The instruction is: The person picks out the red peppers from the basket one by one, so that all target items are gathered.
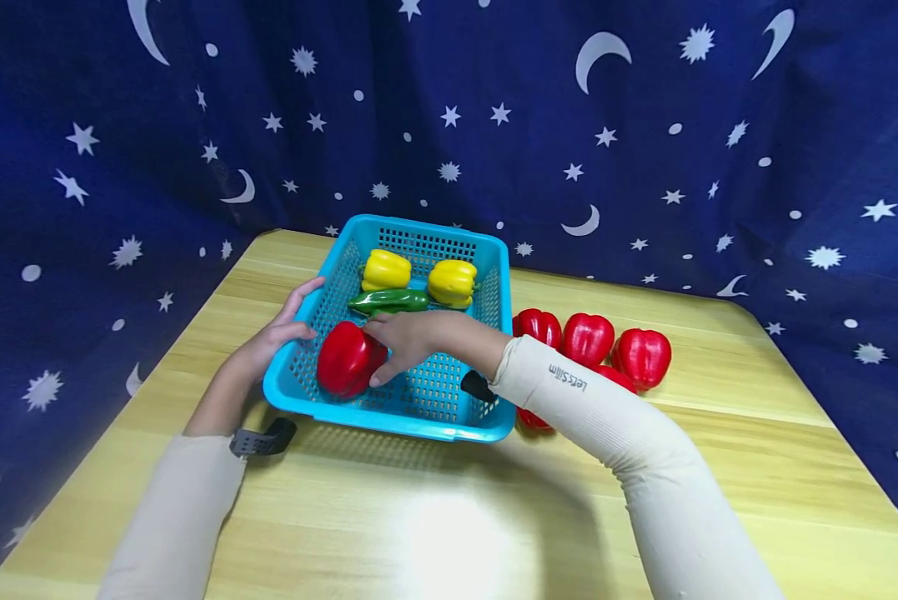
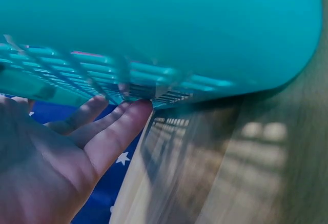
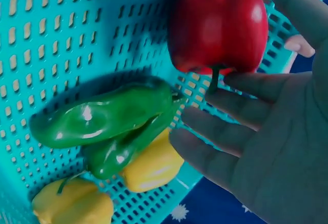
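Observation:
A blue plastic basket with slotted walls stands on the table. My left hand is at its left side; in the left wrist view, the extended fingers touch the slotted wall. Inside the basket, my right hand is at a red bell pepper in the near left part. The right wrist view shows its fingers fairly straight, the index finger by the pepper's stem end and the thumb beside it. Green peppers lie behind the red one, and two yellow bell peppers sit farther back.
Several red bell peppers lie on the wooden table right of the basket, some partly hidden by the right sleeve. A dark blue cloth with moons and stars hangs behind the table.

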Demonstrator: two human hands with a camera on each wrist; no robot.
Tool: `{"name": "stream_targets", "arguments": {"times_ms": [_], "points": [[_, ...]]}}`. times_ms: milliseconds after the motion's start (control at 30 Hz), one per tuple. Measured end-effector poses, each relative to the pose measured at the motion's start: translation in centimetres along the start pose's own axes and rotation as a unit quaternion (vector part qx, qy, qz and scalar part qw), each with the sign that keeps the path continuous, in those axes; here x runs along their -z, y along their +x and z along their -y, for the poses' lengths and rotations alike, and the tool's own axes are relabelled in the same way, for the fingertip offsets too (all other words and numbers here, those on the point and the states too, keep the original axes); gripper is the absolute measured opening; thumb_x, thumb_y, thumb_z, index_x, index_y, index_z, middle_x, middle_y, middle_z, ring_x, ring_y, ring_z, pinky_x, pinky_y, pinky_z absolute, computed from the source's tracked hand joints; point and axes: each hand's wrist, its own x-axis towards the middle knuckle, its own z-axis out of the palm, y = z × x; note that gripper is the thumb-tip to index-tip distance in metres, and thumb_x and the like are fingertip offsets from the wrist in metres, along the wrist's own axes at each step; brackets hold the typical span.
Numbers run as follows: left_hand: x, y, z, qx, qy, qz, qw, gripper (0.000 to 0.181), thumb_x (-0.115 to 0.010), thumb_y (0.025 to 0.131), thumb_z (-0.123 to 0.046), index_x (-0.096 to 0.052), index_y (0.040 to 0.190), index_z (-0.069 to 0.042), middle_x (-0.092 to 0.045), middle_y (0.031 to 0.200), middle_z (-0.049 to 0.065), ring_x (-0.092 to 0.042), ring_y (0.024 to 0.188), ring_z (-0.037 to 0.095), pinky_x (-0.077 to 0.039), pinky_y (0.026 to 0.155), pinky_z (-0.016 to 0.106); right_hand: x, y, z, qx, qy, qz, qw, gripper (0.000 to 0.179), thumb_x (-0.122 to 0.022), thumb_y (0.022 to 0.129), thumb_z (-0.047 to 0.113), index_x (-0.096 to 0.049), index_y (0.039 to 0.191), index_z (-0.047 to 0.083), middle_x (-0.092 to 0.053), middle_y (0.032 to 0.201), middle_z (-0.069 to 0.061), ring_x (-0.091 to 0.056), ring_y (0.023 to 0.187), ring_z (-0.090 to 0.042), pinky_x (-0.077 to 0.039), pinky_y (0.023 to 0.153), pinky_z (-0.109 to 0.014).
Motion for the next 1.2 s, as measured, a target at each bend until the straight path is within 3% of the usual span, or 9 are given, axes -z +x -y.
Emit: {"name": "stream_targets", "arguments": {"times_ms": [167,333,600,767,1000,1200], "points": [[0.0,0.0,0.0,0.005,0.002,0.004,1.0,0.077,-0.033,0.079,-0.004,0.0,0.146,-0.024,-0.001,0.151,0.013,-0.016,0.134,0.042,-0.023,0.101,0.06,-0.4,1.2,0.8,-0.004,-0.009,-0.014,0.9999,0.085,-0.061,0.08,0.048,-0.016,0.147,0.018,-0.01,0.153,-0.005,-0.015,0.137,-0.028,-0.036,0.101,-0.042],[-0.1,0.1,0.1,0.005,-0.002,0.002,1.0,0.077,-0.033,0.079,-0.004,-0.001,0.146,-0.023,0.001,0.151,0.012,-0.016,0.134,0.041,-0.022,0.102,0.059,-1.7,2.2,1.7,-0.015,-0.016,-0.015,0.9996,0.098,-0.063,0.075,0.053,-0.007,0.147,0.017,-0.02,0.147,-0.005,-0.024,0.132,-0.028,-0.042,0.095,-0.037],[0.0,0.2,0.0,0.004,0.002,-0.001,1.0,0.077,-0.033,0.078,-0.004,-0.002,0.146,-0.023,-0.001,0.151,0.013,-0.016,0.134,0.04,-0.022,0.102,0.059,-2.4,3.0,2.6,-0.077,-0.115,-0.058,0.9887,0.114,-0.058,0.066,0.071,0.002,0.147,0.02,-0.019,0.148,-0.004,-0.027,0.132,-0.029,-0.041,0.096,-0.04],[0.0,0.1,0.1,0.005,0.011,-0.003,0.9999,0.077,-0.033,0.078,-0.004,-0.001,0.146,-0.023,-0.002,0.151,0.013,-0.017,0.134,0.041,-0.025,0.101,0.059,-2.4,3.4,2.4,-0.093,-0.134,-0.059,0.9849,0.119,-0.056,0.06,0.078,0.005,0.147,0.024,-0.017,0.15,-0.003,-0.026,0.133,-0.029,-0.038,0.098,-0.041],[0.0,0.1,0.0,0.005,0.016,-0.004,0.9999,0.077,-0.033,0.078,-0.005,-0.001,0.146,-0.023,-0.001,0.151,0.012,-0.015,0.135,0.04,-0.023,0.101,0.06,-2.3,3.6,2.0,-0.077,-0.128,-0.059,0.9871,0.12,-0.053,0.06,0.08,0.007,0.147,0.022,-0.014,0.15,-0.006,-0.027,0.133,-0.031,-0.039,0.098,-0.042],[0.0,0.1,0.1,0.006,0.012,-0.002,0.9999,0.077,-0.033,0.079,-0.005,-0.001,0.146,-0.024,0.0,0.151,0.013,-0.014,0.135,0.041,-0.022,0.102,0.061,-2.2,3.6,1.8,-0.057,-0.106,-0.066,0.9905,0.118,-0.057,0.062,0.076,0.002,0.147,0.02,-0.022,0.145,-0.006,-0.032,0.129,-0.03,-0.045,0.091,-0.04]]}}
